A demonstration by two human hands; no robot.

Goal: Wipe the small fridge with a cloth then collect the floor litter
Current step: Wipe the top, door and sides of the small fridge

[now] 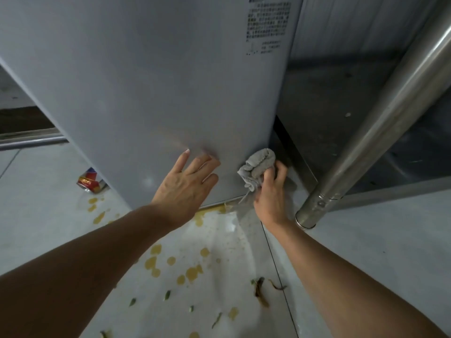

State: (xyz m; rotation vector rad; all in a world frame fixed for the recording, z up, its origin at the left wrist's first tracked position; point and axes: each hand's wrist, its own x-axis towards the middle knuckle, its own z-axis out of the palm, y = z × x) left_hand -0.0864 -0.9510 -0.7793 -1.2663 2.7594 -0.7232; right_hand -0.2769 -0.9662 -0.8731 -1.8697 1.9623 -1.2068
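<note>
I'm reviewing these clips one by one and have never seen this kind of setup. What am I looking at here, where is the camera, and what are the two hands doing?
There is no machine here: a person wears a wide-angle camera on the head, so this single picture looks forward and down along both arms. The big grey panel is the small fridge. The left hand lies flat against it with straight fingers. The right hand grips a bunched grey cloth at the fridge's lower corner. Below, the floor shows yellowish spill spots, scraps of green litter and a crushed red wrapper. A steel table leg stands on the right.
</note>
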